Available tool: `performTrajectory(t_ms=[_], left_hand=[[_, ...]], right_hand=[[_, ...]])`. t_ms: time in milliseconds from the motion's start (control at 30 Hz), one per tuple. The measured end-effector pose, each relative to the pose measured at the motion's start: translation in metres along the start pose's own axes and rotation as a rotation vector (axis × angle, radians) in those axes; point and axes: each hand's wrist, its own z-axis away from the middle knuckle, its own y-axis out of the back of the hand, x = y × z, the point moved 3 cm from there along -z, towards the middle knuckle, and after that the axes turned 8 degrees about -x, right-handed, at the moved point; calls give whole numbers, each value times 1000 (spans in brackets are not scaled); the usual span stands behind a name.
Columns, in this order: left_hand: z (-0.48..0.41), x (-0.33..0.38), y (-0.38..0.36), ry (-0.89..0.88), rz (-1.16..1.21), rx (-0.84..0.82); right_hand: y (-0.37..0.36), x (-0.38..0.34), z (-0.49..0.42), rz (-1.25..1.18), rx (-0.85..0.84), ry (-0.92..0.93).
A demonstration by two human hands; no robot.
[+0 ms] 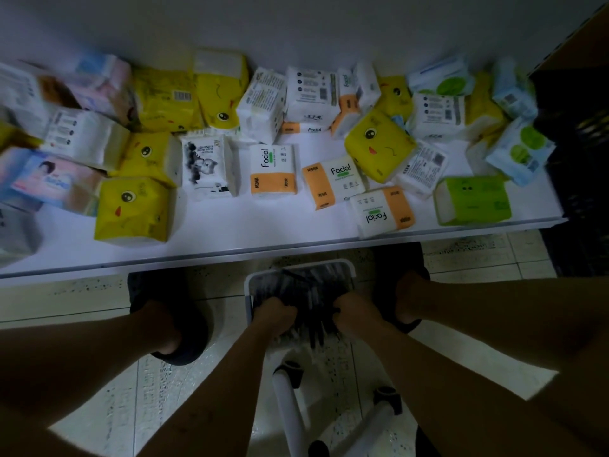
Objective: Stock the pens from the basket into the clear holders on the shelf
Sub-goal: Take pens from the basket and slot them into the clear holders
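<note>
A white basket (298, 267) stands on the floor between my feet, below the shelf edge. It is full of dark pens (308, 291), blurred in the dim light. Both hands reach down into it. My left hand (275, 316) is closed around a bunch of pens at the basket's left side. My right hand (354, 313) is closed on pens at its right side. No clear holders are in view.
A white shelf (263, 232) runs across the view, covered with several tissue packs (272, 169) in yellow, orange, green and white. A black crate (580, 153) stands at the right. My feet in dark slippers (171, 324) rest on the tiled floor. White handles (290, 407) lie below the basket.
</note>
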Motion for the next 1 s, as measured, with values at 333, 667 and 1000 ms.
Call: performTrajectory(t_ms=[333, 667, 1000], left_hand=[[13, -3, -1, -19, -78, 213], [33, -5, 7, -53, 70, 414], [22, 1, 4, -251, -40, 347]], right_hand=[[20, -18, 23, -112, 160, 64], [6, -13, 43, -161, 45, 78], [8, -23, 55, -285, -6, 94]])
